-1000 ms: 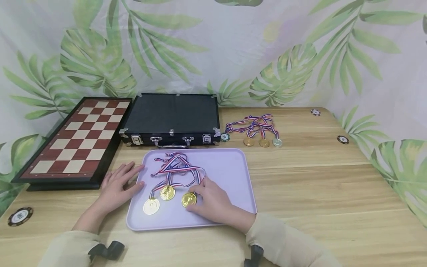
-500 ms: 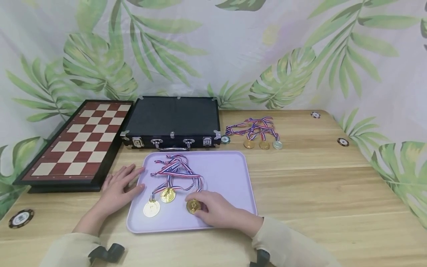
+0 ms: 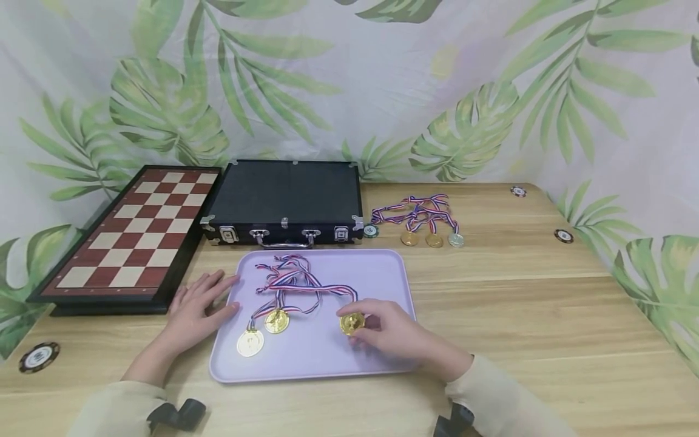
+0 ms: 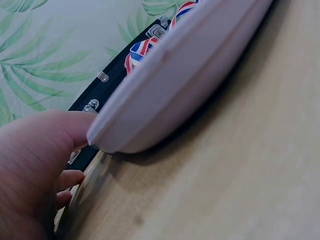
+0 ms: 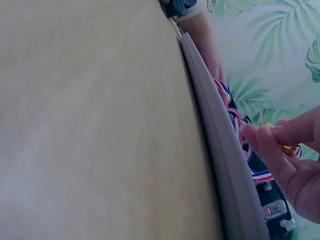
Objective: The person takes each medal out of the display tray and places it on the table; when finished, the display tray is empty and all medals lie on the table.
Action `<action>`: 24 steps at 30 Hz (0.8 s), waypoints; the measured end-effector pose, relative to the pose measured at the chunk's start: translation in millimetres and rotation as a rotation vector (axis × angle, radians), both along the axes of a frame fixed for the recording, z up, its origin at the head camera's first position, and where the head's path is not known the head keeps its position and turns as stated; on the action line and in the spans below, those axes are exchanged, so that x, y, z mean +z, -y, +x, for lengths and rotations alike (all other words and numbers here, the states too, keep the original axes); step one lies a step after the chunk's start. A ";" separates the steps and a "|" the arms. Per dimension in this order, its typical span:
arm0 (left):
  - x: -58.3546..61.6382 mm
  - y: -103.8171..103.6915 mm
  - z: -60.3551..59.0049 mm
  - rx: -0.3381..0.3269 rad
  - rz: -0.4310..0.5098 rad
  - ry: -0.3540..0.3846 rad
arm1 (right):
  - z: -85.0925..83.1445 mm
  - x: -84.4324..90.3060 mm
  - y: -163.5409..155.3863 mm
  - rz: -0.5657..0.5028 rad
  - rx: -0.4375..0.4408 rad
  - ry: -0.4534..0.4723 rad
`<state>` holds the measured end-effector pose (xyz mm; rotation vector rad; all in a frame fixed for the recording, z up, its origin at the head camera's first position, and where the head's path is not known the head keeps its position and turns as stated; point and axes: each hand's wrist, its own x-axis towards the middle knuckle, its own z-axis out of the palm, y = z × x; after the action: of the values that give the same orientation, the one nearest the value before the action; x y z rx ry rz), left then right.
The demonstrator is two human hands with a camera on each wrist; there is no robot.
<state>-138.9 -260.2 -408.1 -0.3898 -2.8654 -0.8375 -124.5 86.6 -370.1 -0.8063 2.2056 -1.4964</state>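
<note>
Smooth lilac tray (image 3: 382, 279), rounded corners, on wood-grain table (image 3: 519, 328). Shiny round gold medal (image 3: 351, 325), flat striped ribbon (image 3: 333, 289) trailing left: pinched between right hand's (image 3: 389, 325) thumb and fingers, over tray's right half. Two more medals (image 3: 276, 321) lie left of that hand. Left hand (image 3: 195, 314) spread, fingers extended, thumb at tray's left rim.

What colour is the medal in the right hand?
Gold; the medal shows best in the head view.
</note>
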 end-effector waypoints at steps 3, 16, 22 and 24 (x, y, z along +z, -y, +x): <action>-0.2 -0.6 -0.5 -0.003 0.001 -0.012 | -4.2 4.1 -11.0 -0.067 0.000 0.036; -2.3 0.4 -0.9 -0.005 0.012 -0.006 | -42.5 55.1 -68.6 -0.158 -0.225 -0.101; -2.5 -0.1 -0.9 -0.007 0.020 -0.008 | -62.2 80.0 -93.2 -0.167 -0.270 -0.076; -2.2 -0.5 -1.0 -0.007 0.020 -0.008 | -68.2 88.0 -102.4 -0.153 -0.291 -0.068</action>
<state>-139.8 -259.7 -410.3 -0.4009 -2.8473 -0.8627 -192.7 189.0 -282.2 -0.6077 2.3609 -1.8174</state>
